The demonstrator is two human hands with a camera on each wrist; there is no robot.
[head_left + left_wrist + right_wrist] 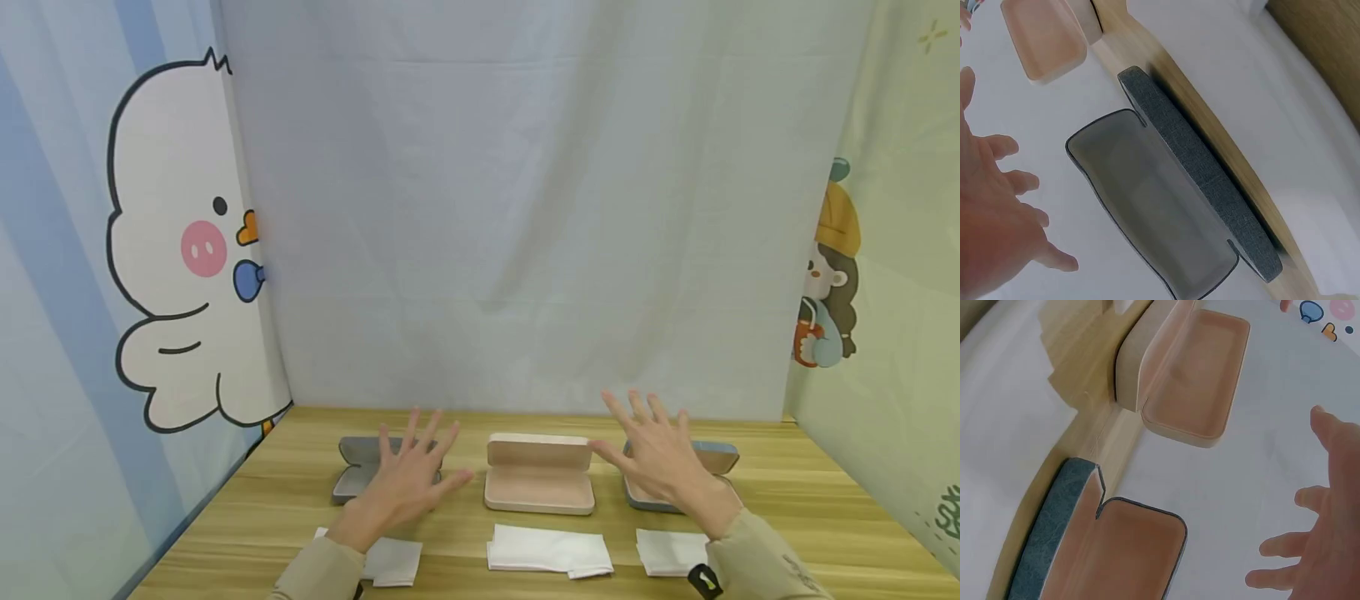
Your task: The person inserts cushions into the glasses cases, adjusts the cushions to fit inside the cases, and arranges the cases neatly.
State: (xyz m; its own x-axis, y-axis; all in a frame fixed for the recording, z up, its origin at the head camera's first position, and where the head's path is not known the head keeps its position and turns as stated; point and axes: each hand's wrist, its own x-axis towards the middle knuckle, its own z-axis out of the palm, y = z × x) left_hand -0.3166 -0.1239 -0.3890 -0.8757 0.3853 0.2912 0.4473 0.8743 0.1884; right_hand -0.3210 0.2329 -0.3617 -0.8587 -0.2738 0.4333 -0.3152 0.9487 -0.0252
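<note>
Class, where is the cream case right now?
In the head view, the cream case sits lower centre, between the grey case at left and blue case at right.

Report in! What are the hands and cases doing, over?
Left hand, right hand: both spread, holding nothing. Gray case, cream case, blue case: lids up. Hands partly hide gray and blue in head view; white cloths nearer the person.
</note>
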